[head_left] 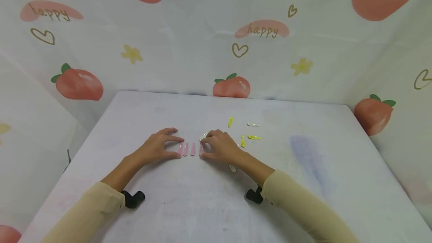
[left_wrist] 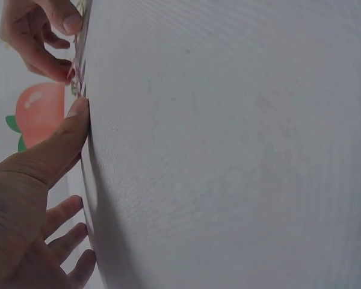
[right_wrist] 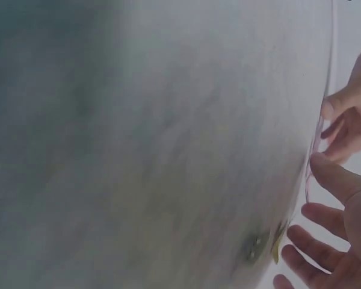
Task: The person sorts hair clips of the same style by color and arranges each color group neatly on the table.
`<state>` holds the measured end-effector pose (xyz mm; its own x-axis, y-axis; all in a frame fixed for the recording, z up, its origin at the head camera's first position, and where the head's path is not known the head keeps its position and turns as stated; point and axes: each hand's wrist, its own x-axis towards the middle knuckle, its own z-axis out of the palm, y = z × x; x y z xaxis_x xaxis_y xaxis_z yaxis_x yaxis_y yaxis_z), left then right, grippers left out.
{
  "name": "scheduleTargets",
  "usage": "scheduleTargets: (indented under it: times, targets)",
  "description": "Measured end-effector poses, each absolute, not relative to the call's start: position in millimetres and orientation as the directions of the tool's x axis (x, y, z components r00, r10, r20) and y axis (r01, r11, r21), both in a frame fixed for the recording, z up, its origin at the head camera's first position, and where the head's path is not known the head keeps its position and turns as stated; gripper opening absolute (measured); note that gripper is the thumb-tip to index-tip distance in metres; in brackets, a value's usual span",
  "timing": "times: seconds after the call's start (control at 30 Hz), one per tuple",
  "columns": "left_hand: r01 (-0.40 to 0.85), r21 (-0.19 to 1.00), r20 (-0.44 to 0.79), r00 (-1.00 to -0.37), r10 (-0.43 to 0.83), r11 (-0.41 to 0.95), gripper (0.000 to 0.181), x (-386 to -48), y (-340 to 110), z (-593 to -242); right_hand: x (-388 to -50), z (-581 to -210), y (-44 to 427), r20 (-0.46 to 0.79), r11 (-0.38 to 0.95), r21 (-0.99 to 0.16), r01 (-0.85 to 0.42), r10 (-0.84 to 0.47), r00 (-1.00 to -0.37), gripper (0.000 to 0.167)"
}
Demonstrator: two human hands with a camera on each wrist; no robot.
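Note:
Four-sided contact is not visible, but my left hand (head_left: 156,147) holds the leftmost pink hair clip (head_left: 180,148) by its two ends, between thumb and forefinger, on the table. Its other fingers spread away. Between the hands lie a pink hair clip (head_left: 185,149) and another pink clip (head_left: 193,149), side by side and upright in the head view. My right hand (head_left: 222,147) pinches a further pink clip (head_left: 201,149) end to end with thumb and forefinger. A pale clip (head_left: 203,136) lies at its knuckles.
Right of the hands lie yellow clips, one upright (head_left: 242,141), one sideways (head_left: 254,137) and one farther back (head_left: 230,122). A white clip (head_left: 252,124) lies behind them. Another pale clip (head_left: 232,168) lies beside the right wrist. A patterned cloth (head_left: 189,48) hangs behind the white table (head_left: 189,205).

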<state>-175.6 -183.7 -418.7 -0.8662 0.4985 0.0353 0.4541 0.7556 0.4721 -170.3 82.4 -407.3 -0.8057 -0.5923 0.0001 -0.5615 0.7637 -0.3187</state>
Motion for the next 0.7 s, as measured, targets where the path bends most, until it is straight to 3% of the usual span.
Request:
scheduleTargets:
  times: [0.7]
  targets:
    - [0.444,0.48,0.022,-0.868,0.495,0.757,0.052,-176.1,-185.1,-421.7,-172.2,-407.4,73.3,0.001,0.773,-0.301,-0.558,-0.585,-0.811,0.048]
